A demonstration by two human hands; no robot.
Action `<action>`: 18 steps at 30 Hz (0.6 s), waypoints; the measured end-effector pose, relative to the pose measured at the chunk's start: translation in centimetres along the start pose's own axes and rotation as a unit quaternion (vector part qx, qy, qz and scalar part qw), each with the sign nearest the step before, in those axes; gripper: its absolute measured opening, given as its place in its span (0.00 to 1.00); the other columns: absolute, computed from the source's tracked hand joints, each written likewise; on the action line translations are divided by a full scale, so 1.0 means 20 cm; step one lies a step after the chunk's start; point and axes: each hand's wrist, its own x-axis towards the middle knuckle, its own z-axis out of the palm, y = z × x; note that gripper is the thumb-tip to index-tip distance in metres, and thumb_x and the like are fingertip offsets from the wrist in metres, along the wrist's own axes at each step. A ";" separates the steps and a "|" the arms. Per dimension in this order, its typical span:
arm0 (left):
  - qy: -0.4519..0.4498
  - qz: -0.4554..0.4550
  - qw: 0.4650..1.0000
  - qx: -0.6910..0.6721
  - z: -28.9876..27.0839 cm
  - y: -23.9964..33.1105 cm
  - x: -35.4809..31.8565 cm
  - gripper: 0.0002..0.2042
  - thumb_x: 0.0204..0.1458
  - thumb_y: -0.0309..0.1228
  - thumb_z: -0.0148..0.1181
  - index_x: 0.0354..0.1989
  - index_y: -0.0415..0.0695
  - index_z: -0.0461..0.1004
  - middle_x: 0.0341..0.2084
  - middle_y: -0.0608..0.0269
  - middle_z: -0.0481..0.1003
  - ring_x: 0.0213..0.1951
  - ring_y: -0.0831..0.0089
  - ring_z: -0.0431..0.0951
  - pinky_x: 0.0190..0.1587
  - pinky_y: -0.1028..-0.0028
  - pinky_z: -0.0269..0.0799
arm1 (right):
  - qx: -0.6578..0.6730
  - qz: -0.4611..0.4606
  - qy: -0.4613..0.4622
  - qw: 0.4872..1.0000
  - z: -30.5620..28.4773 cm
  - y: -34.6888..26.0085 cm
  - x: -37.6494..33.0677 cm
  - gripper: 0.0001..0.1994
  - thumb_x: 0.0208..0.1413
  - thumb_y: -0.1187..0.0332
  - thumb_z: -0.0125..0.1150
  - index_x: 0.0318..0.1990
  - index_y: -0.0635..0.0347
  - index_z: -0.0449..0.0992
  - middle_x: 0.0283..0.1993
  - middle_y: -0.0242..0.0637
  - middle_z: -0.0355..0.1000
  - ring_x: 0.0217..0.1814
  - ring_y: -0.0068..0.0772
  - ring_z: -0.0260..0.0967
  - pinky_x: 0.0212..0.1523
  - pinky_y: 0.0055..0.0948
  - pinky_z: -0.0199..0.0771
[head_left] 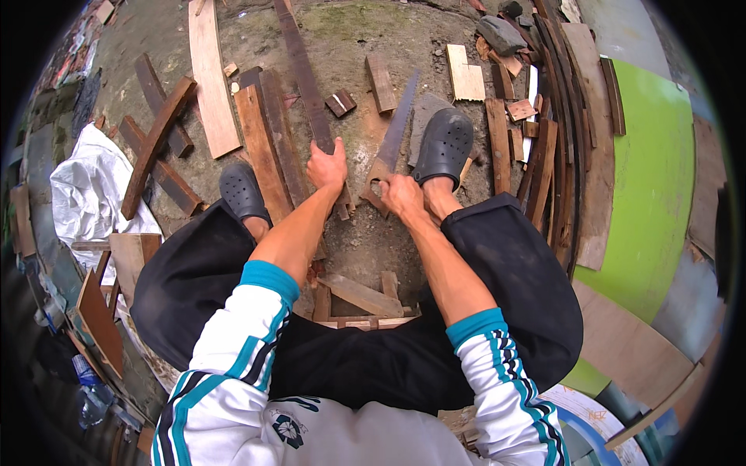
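There are two bare hands [326, 165], one grey-bladed handsaw with a brown wooden handle [397, 128], two dark-grey perforated clogs [445, 144] and two teal-cuffed white sleeves [241, 318]; the brown wooden strips [301, 66] overlap too much to count.

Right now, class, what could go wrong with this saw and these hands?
The saw in the right hand lies close to the right shoe; a slip might cut into it. The long dark board, held by the left hand, could twist or shift if that grip loosens.
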 end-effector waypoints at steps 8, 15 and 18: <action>-0.012 0.004 1.000 -0.016 0.02 -0.02 0.01 0.38 0.50 0.56 0.58 0.62 0.38 0.66 0.43 0.38 0.78 0.48 0.43 0.78 0.55 0.55 0.70 | 0.089 0.037 -0.047 0.994 0.29 -0.09 -0.16 0.14 0.59 0.59 0.53 0.40 0.58 0.79 0.41 0.55 0.77 0.46 0.61 0.73 0.49 0.52 0.72; 0.018 0.003 1.000 0.003 0.02 0.02 -0.01 0.38 0.49 0.57 0.58 0.62 0.39 0.67 0.44 0.38 0.78 0.49 0.42 0.77 0.55 0.54 0.69 | 0.093 0.019 0.014 0.995 0.33 -0.16 -0.21 0.13 0.59 0.62 0.53 0.35 0.63 0.79 0.33 0.57 0.76 0.39 0.62 0.75 0.43 0.53 0.75; 0.009 0.002 1.000 0.002 0.01 0.02 -0.01 0.39 0.49 0.58 0.58 0.62 0.38 0.67 0.44 0.37 0.78 0.49 0.42 0.77 0.55 0.54 0.69 | 0.097 0.012 0.027 0.995 0.35 -0.17 -0.19 0.14 0.58 0.63 0.53 0.32 0.65 0.79 0.32 0.59 0.76 0.38 0.63 0.75 0.41 0.53 0.75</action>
